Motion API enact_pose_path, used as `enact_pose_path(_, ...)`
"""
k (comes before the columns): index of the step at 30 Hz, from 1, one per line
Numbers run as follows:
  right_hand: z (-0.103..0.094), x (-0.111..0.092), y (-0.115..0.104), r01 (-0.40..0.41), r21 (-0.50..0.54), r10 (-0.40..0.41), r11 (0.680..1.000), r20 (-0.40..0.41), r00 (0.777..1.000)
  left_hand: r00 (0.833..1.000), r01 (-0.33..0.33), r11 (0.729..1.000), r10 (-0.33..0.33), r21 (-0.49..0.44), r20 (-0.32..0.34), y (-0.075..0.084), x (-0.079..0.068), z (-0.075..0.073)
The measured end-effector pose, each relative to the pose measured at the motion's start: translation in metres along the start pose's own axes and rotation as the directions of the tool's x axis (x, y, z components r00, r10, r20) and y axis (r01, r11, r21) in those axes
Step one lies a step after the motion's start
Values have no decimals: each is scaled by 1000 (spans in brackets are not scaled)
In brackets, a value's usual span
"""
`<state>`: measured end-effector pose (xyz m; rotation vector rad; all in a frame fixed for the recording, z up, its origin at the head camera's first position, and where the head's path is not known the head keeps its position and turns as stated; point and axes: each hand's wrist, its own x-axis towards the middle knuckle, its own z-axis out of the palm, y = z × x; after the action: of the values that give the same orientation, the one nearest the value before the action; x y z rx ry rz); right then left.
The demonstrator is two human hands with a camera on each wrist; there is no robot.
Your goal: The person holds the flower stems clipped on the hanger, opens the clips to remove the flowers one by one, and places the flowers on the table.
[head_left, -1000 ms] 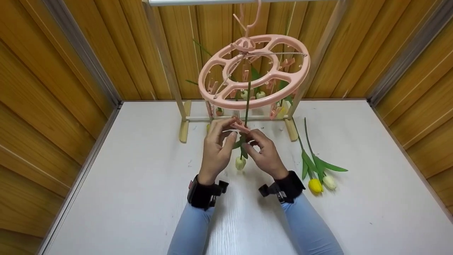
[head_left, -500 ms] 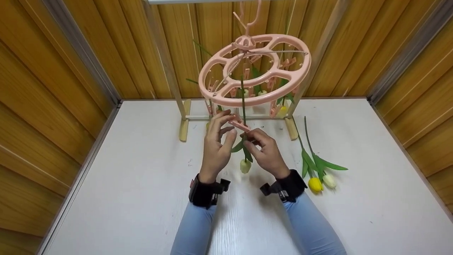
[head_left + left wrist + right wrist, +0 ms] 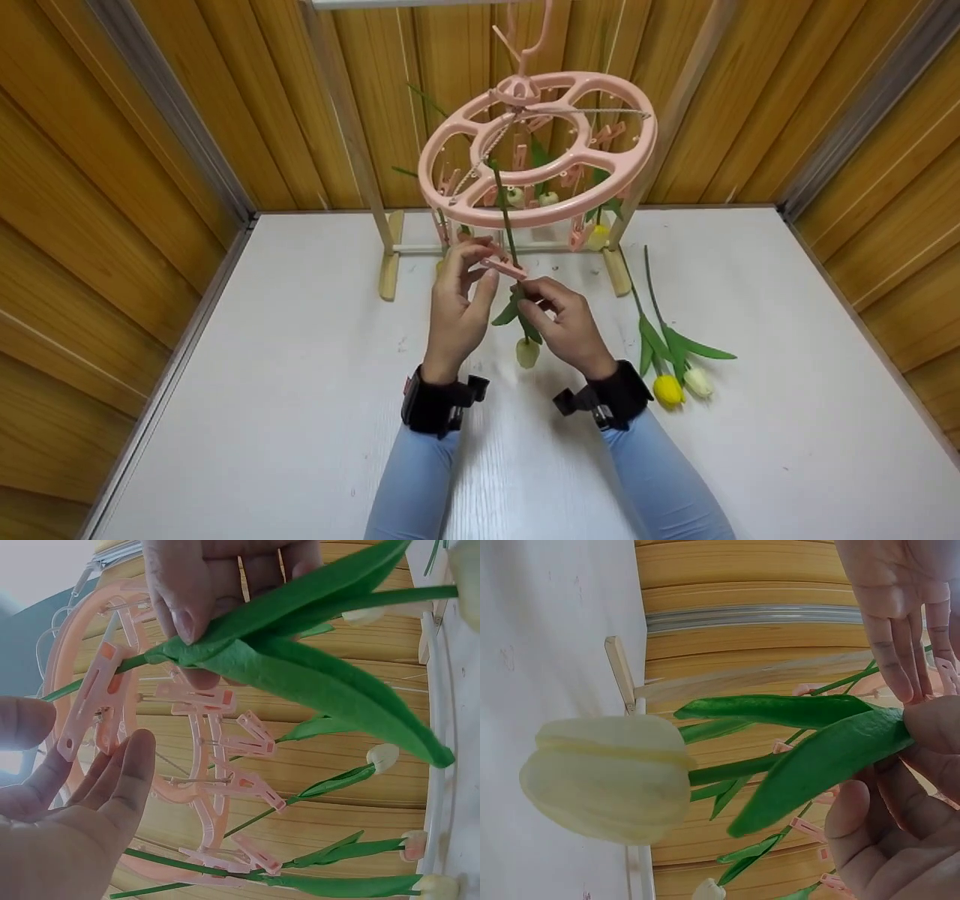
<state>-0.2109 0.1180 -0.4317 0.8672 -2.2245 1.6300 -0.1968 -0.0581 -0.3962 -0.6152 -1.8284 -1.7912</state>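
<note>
My left hand (image 3: 461,304) holds a pink clothespin (image 3: 94,697) by its handle end, thumb on one side and fingers on the other. The green stem of a white tulip (image 3: 607,780) passes right at the clothespin's mouth in the left wrist view. Around that stem, where the leaves begin, my right hand (image 3: 561,322) pinches with thumb and fingers. The tulip hangs head down, its stem tip overlapping the rim of the round pink hanger (image 3: 540,217) in the head view.
A wooden stand (image 3: 390,259) bears the hanger. Several clothespins hang from its ring, some with tulips, such as a white one (image 3: 382,757). On the white table (image 3: 300,420), a yellow tulip (image 3: 668,391) and another white tulip (image 3: 698,382) lie to the right.
The tulip's stem tip has swung left while its bloom has shifted right and slightly down. The hands have moved only a little, both staying at the clothespin and stem.
</note>
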Motion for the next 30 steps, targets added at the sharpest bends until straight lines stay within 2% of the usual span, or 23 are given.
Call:
enact_pose_path(12,0,0,2,14,-6,-14,1000,-2,1000,999,-26,997,28,71,-24,0,1,3)
enact_pose_path(16,0,1,2,22,-12,-22,1000,-1,1000,1000,-11,997,13,75,-17,-2,0,3)
enact_pose_path(26,0,0,0,27,-7,-27,1000,11,1000,999,15,999,-13,-33,41,-3,1,4)
enact_pose_path(30,-1,0,0,34,-18,-34,999,3,999,998,36,999,-35,-24,44,-3,2,3)
